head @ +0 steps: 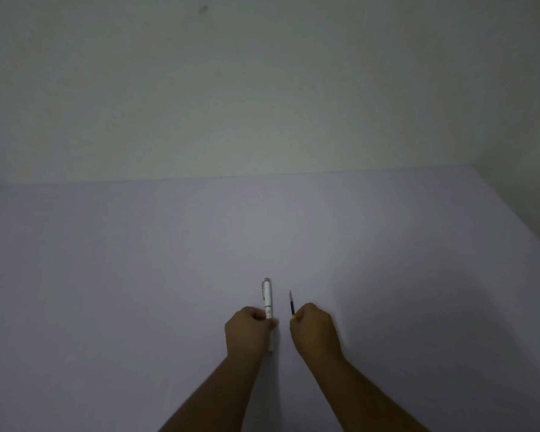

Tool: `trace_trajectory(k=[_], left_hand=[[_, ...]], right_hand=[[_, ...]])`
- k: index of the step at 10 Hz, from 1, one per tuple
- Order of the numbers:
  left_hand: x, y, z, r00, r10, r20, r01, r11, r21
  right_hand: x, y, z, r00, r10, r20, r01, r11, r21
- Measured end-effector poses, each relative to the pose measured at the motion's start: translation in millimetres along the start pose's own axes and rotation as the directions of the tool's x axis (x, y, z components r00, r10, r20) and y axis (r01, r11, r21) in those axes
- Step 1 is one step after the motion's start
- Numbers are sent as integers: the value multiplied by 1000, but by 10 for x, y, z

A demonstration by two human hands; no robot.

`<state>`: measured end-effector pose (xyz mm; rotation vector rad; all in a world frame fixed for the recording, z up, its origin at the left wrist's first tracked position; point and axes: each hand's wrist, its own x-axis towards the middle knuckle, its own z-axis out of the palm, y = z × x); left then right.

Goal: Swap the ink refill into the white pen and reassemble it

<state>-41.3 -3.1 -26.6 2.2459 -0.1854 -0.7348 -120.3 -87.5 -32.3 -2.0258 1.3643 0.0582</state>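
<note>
The white pen has a grey clip end pointing away from me, and my left hand grips it around its middle. Its lower tip shows below my fingers near the table. Just to the right, my right hand pinches a thin dark ink refill by its yellow end, with the pointed tip aimed away from me. Pen and refill are roughly parallel, a small gap apart, and both are low over the pale table.
A plain light wall rises behind the table's far edge. The table's right edge runs diagonally at the far right. My two forearms come in from the bottom middle.
</note>
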Motion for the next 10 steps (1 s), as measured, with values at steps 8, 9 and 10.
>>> trace_trajectory(k=[8, 9, 10], left_hand=[[-10, -18, -26, 1000, -18, -18, 18, 1000, 10], [0, -38, -29, 1000, -12, -8, 12, 1000, 1], [-19, -22, -67, 1000, -7, -18, 7, 1000, 6]], right_hand=[[-44, 44, -17, 1000, 11, -25, -7, 987, 159], [-38, 47, -10, 999, 17, -29, -12, 986, 168], [-45, 46, -1, 998, 15, -56, -5, 982, 188]])
